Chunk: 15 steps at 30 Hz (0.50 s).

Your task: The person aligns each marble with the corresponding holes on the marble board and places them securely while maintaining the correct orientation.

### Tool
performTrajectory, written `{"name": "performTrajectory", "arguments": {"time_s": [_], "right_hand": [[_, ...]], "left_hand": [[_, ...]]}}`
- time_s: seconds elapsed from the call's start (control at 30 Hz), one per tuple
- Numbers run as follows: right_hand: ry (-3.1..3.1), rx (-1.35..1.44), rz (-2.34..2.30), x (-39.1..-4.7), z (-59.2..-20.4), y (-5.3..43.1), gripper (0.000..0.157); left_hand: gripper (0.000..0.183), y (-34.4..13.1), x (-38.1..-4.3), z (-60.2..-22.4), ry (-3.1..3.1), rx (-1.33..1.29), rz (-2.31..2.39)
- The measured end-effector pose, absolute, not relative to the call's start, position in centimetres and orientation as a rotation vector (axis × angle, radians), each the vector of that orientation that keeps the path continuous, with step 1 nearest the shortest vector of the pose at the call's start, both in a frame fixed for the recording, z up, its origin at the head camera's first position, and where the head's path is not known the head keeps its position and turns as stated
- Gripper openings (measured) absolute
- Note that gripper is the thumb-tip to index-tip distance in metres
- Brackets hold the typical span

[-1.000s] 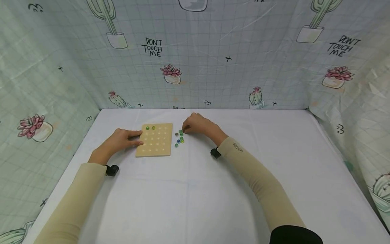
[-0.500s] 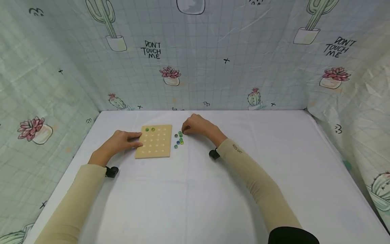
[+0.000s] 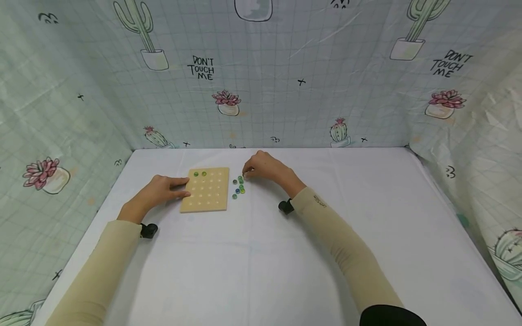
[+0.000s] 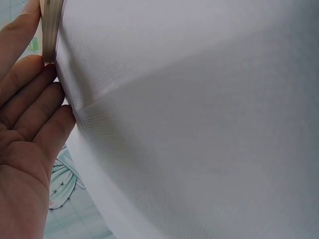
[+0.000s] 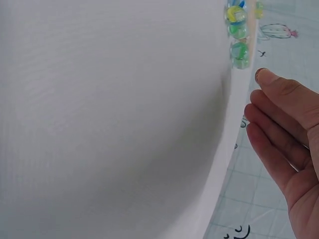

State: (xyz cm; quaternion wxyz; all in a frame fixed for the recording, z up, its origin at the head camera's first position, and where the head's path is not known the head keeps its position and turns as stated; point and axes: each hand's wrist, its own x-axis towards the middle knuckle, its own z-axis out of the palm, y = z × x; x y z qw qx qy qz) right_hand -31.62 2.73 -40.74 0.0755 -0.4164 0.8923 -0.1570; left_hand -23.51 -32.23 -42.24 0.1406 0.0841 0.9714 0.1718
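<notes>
My left hand [image 3: 161, 190] rests at the left side of a square pale wooden board [image 3: 218, 199] with rows of small hollows. Its straight index finger and thumb lie spread along that edge; the left wrist view shows its fingertips right at the board's side [image 4: 50, 35]. Two green marbles, one of them [image 3: 204, 174], sit in the top row. Several loose green, blue and yellowish glass marbles [image 3: 242, 187] lie right of the board. My right hand [image 3: 263, 166] hovers at their far end, thumb near the index finger. The right wrist view shows the nearest marble [image 5: 240, 55] apart from its thumb, fingers loosely bent.
A white cloth covers the table [image 3: 253, 258]. Behind it hangs a pale curtain [image 3: 269, 108] printed with cacti. A small black camera is strapped under each wrist, the left one [image 3: 148, 230] close to the cloth.
The head view has shifted slightly, so the whole scene sits a little lower and further left. Both hands, the board and the marbles keep their places relative to each other.
</notes>
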Motion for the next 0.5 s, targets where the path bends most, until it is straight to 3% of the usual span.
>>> {"name": "performTrajectory", "arguments": {"time_s": [0.5], "right_hand": [[2.750, -1.201, -0.560, -29.7, -38.8, 3.6, 0.018]], "left_hand": [[0.078, -32.3, -23.4, -42.1, 2.803, 0.259, 0.518]]}}
